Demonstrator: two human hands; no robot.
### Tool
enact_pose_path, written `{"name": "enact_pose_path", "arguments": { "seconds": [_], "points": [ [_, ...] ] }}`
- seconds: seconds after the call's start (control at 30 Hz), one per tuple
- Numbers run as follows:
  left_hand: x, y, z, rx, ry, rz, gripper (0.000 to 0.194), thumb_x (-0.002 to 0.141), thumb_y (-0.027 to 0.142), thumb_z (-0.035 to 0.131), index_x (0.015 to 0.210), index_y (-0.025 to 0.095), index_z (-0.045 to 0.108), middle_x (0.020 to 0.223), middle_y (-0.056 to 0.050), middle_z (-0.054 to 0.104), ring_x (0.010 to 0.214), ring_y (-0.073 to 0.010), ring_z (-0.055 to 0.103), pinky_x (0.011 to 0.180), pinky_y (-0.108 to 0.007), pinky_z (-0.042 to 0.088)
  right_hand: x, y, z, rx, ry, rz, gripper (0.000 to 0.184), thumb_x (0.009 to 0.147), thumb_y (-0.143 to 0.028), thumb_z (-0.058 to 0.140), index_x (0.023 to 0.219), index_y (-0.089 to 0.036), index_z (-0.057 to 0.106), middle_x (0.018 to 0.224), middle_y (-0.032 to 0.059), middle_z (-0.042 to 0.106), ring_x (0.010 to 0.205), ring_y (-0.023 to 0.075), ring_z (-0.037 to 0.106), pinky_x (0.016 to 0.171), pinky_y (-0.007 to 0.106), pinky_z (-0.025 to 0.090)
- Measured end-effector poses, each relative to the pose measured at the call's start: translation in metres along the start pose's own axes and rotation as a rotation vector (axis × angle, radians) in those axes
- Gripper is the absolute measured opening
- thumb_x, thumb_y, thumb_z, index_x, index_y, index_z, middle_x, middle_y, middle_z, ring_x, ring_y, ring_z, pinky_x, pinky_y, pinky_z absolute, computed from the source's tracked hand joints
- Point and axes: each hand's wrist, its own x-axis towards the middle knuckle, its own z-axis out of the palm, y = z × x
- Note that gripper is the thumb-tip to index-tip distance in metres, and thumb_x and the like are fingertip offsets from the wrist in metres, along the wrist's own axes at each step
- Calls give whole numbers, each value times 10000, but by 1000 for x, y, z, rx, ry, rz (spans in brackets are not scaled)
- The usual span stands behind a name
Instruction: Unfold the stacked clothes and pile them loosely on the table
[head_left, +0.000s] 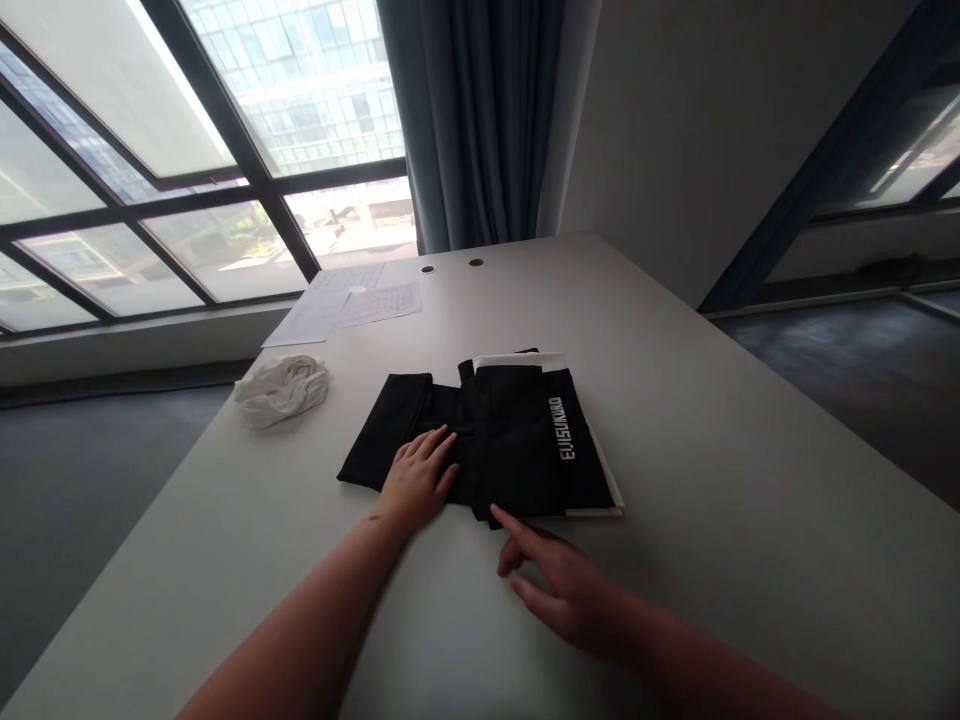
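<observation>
My left hand [416, 478] lies flat, fingers loosely spread, on the folded black cloth garment with white lettering [517, 450], apparently pinning the fold against the middle of the white table [675, 450]. My open right hand [570, 590] holds nothing, index finger reaching the garment's near edge.

Main obstacle: folded black garment [487, 445] at mid-desk [720, 500], white fabric [517, 361] showing along its far edge. Left hand [418, 478] lies on the garment; right hand [570, 590] sits just off its near edge, fingertip almost touching. Left forearm [307, 620] crosses the near desk. Widest passage: desk surface right of the garment, out to the desk's right edge. Narrower lane: between garment and crumpled white cloth [281, 392], which sits near the left edge. Papers [345, 305] lie flat beyond the cloth, low enough to pass over.
</observation>
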Motion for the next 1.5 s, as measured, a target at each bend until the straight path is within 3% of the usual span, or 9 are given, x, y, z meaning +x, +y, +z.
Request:
{"name": "enact_pose_path", "arguments": {
  "seconds": [0.17,0.37,0.57,0.63,0.77,0.97,1.17,1.33,1.5],
  "points": [
    [8,-4,-12,5,-29,-28,122,958,318,588,987,223,658,1128,-91,701,1115,-289,626,1022,-492,475,0,-2,-1,-25,-5,-4,784,922,-231,556,1663,-198,304,1164,87,705,1066,208,661,1059,401,494],
    [-11,3,-35,-415,118,-23,111,924,211,528,827,230,478,1105,-59,735,1011,-217,657,1011,-417,469,-2,-3,-2,-36,-11,0,785,927,-241,562,1669,-210,305,1279,119,691,1130,227,652,1079,424,499],
    [-14,16,-38,-495,-163,-193,293,1056,367,373,962,228,614,813,-20,679,762,-194,662,710,-297,502,-4,-5,-2,-57,19,29,782,932,-267,588,1667,-212,326,1549,163,533,1348,285,565,1171,485,445],
    [-12,17,-30,-305,-161,-258,238,1027,303,446,1140,243,646,906,-40,705,847,-222,695,757,-318,522,-4,-5,-3,-47,16,33,764,943,-266,576,1665,-212,332,1542,160,545,1338,277,579,1178,480,441],
    [-4,16,-14,-30,-127,-112,480,924,242,603,1400,304,600,1246,-114,652,1085,-281,668,898,-384,551,-2,-5,-4,-40,2,17,741,938,-252,583,1647,-210,374,1520,160,571,1360,283,571,1187,483,430],
    [34,14,-11,42,-103,-161,683,842,198,650,1504,162,485,1385,-227,554,1125,-331,648,959,-438,543,-1,-5,-4,-82,7,5,733,925,-251,585,1634,-219,399,1445,157,625,1345,283,579,1180,489,430],
    [57,8,-21,8,-195,-243,229,964,328,559,1132,263,700,1264,-101,600,845,-208,687,736,-325,535,-1,-7,-8,-77,0,4,721,926,-254,582,1627,-233,413,1394,142,649,1299,271,607,1165,468,447],
    [64,-8,-47,-133,102,-338,194,980,355,546,1081,268,687,1207,-71,577,877,-195,660,825,-344,549,-1,-9,-8,-89,-16,11,695,922,-247,574,1604,-207,447,1406,149,636,1333,272,576,1193,477,418],
    [92,-33,-126,-190,410,-342,190,966,314,561,1106,222,650,1060,-35,587,798,-140,605,834,-323,540,0,-9,-6,-82,-16,-6,661,908,-225,572,1564,-217,498,1369,137,655,1304,264,591,1179,482,437]
  ]
}}
